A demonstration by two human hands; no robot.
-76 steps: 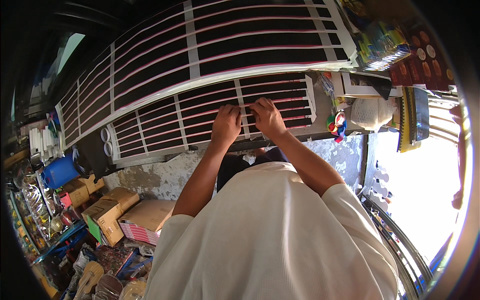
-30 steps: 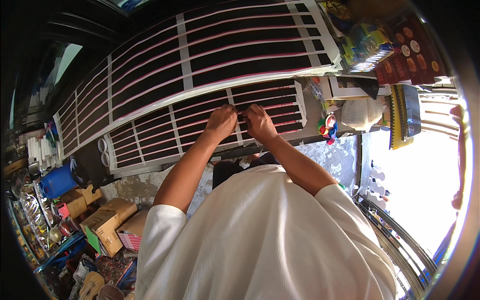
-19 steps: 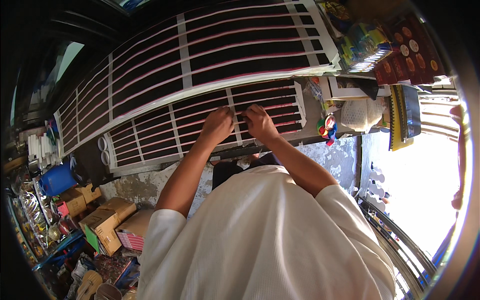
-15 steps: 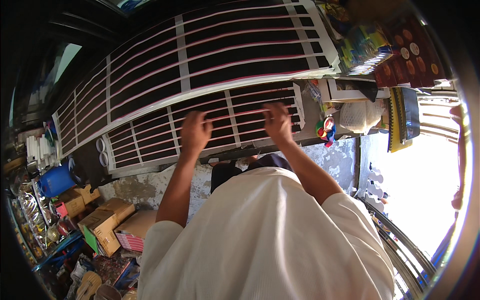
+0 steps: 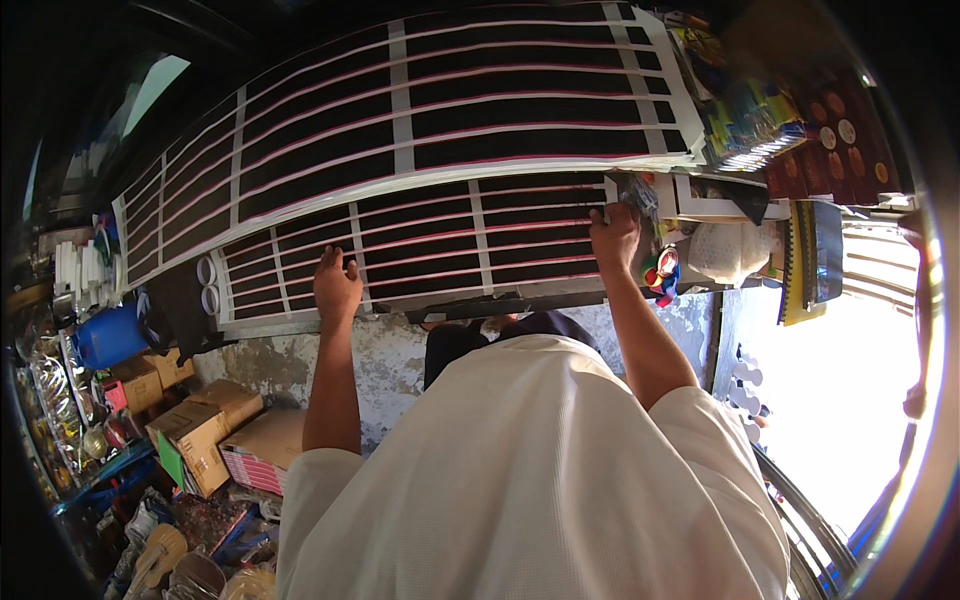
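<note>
A long black sheet (image 5: pixel 420 225) with white and pinkish-red lines lies along the near part of the work surface. My left hand (image 5: pixel 338 286) is over its left-centre part with fingers apart, thumb held away from the rest and nothing seen in them. At the sheet's right end, my right hand (image 5: pixel 617 240) has its fingers curled together on the end edge; the fingertips are partly hidden. Behind it lies a larger black sheet (image 5: pixel 500 120) of the same pattern, seemingly the top of a stack with white edges.
Two white rolls (image 5: pixel 208 285) stand at the near sheet's left end. Right of my right hand are a colourful ribbon-like item (image 5: pixel 662 272), a bubble-wrapped bundle (image 5: pixel 727 250) and a yellow spiral-bound book (image 5: pixel 795 265). Cardboard boxes (image 5: pixel 195 440) and a blue container (image 5: pixel 108 338) sit lower left.
My hands have spread apart: the left has moved left along the near sheet, the right has moved to its right end. The view has shifted slightly.
</note>
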